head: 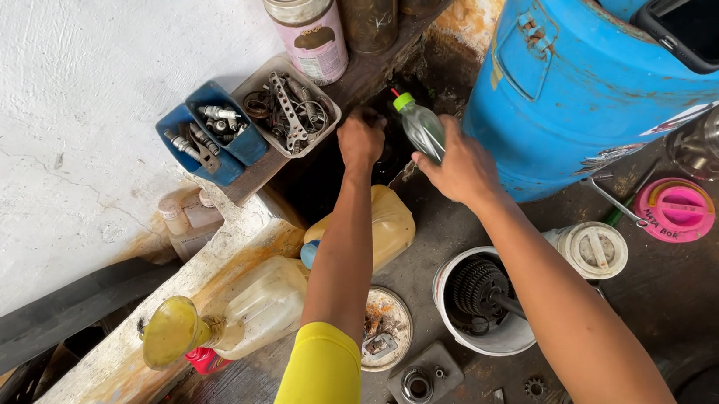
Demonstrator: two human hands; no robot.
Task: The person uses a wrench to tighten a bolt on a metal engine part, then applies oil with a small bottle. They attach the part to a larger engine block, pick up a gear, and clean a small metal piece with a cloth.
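Barrel (563, 99), big and blue, fills the far right; just left of it the right hand (461, 168) clasps a small clear bottle with a green cap (419, 127), tilted. The left hand (360, 141) reaches into the dark gap beside it, grip hidden. Seemingly mid-fetch; next calls for steadying the bottle.

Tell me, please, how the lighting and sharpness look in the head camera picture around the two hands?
Head view: even daylight, the white wall bright but not blown out; the recess behind the left hand falls into deep shadow; the right hand and the clear bottle it holds are sharp; wide-angle stretch bends the blue drum at the frame edge.
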